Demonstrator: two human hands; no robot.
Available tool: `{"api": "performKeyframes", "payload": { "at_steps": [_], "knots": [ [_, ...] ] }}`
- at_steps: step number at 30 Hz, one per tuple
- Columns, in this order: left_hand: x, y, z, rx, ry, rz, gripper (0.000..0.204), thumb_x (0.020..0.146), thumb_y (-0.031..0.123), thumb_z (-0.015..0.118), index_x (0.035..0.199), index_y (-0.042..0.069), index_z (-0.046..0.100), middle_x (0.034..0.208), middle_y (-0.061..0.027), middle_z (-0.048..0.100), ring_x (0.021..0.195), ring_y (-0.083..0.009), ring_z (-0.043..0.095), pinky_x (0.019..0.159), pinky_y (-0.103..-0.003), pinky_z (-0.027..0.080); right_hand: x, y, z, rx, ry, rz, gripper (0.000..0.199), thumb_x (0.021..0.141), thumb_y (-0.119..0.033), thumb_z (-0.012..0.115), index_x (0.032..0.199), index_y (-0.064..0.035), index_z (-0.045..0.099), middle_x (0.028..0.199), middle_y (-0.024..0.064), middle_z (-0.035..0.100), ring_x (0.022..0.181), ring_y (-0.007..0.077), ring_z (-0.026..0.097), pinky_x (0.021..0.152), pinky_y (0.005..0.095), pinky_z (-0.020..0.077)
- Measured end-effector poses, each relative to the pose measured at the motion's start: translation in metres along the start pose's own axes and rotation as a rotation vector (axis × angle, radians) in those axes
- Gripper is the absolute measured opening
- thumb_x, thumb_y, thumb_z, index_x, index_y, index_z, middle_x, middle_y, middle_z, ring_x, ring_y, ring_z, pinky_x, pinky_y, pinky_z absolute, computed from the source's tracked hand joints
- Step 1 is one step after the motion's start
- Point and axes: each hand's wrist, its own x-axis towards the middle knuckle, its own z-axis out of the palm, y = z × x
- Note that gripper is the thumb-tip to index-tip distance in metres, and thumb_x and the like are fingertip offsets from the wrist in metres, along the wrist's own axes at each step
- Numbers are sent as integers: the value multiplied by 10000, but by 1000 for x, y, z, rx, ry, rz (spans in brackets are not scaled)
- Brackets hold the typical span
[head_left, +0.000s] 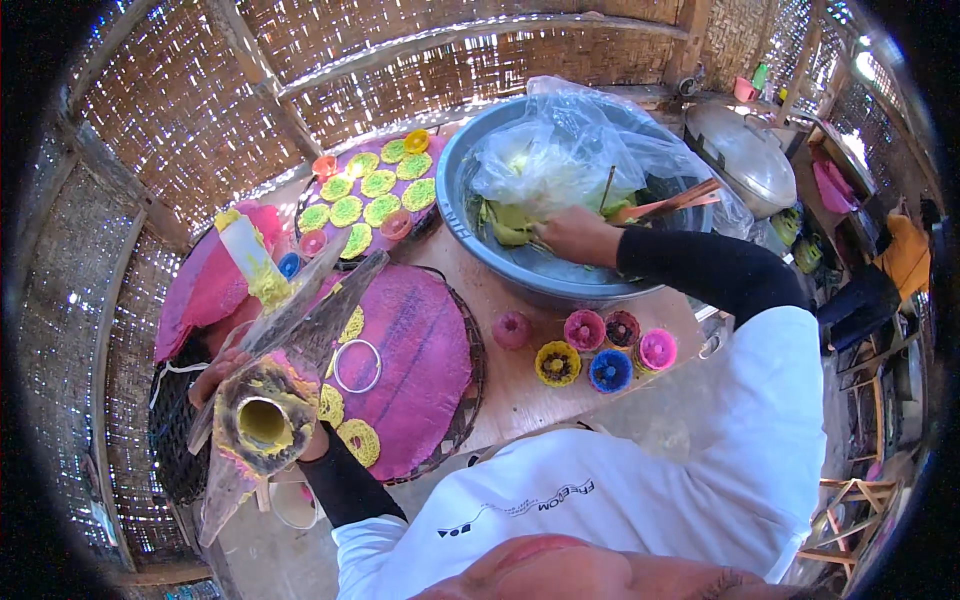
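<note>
My left hand (213,376) is mostly hidden behind a wooden hand press (340,312), its fingers wrapped around it. The press has a round, dough-smeared hole, and a pale plunger (243,245) coated in yellow dough sticks out at its far end. Into a large blue basin (456,190) reaches my right hand (582,238), its fingers closed on soft green dough (508,226); the fingertips are partly hidden. Clear plastic (560,160) covers more of the dough. Below the press lies a round pink mat (425,370) with a white ring (358,366) and several lacy yellow dough discs (358,442).
Another pink mat farther back carries green-yellow discs (378,183) and small plastic cups. Several fluted coloured moulds (610,371) stand on the table before the basin. Wooden sticks (675,202) lean in the basin. A lidded metal pot (745,160) and a person in orange (905,250) are at right.
</note>
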Motion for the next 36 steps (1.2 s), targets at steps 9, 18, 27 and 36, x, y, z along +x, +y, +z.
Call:
{"api": "performKeyframes", "payload": {
  "at_steps": [9, 18, 27, 36],
  "knots": [
    [7, 3, 18, -512, -19, -174, 238, 749, 137, 581, 921, 18, 467, 857, -96, 541, 747, -159, 561, 696, -261, 472, -53, -4, -150, 127, -197, 246, 264, 712, -142, 517, 960, -155, 608, 682, 134, 593, 647, 309, 587, 552, 404, 452],
    [-24, -26, 81, -140, -774, -256, 323, 668, 260, 656, 919, 85, 551, 877, -100, 519, 791, -209, 525, 663, -332, 442, -66, -71, -245, 126, 243, 34, 339, 702, -87, 574, 1031, -165, 594, 599, 64, 547, 532, 263, 524, 478, 354, 384],
    [8, 17, 83, 188, -558, 287, 370, 586, 311, 669, 893, 116, 597, 852, -96, 459, 759, -261, 476, 621, -374, 359, -21, -136, -201, -335, 492, -60, 405, 740, -158, 488, 1144, -196, 494, 730, 22, 551, 536, 152, 551, 447, 291, 431],
    [16, -12, 59, 90, -396, 73, 381, 651, 364, 618, 924, 105, 562, 860, -88, 485, 851, -243, 476, 726, -371, 364, -57, -150, -194, 199, 317, 220, 484, 700, -183, 618, 1164, -161, 483, 687, 67, 561, 532, 236, 570, 453, 351, 451]
  ]
}}
